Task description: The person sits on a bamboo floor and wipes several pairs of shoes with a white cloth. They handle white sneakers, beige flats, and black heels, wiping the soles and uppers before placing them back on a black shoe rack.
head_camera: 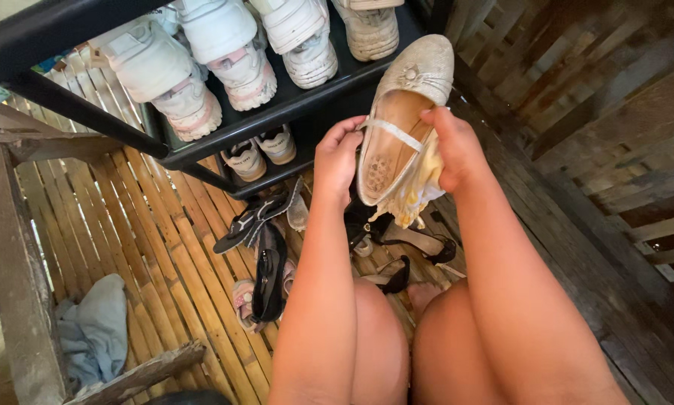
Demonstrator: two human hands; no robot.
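Note:
A worn cream strap shoe (401, 112) with a small ornament on its toe is held up in front of me, toe pointing away. My left hand (337, 157) grips its heel edge on the left. My right hand (457, 150) holds the shoe's right side together with a pale yellow cloth (419, 191) bunched under the shoe. Both my knees show below my arms.
A black shoe rack (292, 105) stands ahead with several white sneakers (224, 52) on its shelves. Black sandals (266, 274) and heeled shoes (419, 247) lie on the bamboo slat floor (164, 247). A grey cloth (93, 330) lies at the left, wooden wall boards at the right.

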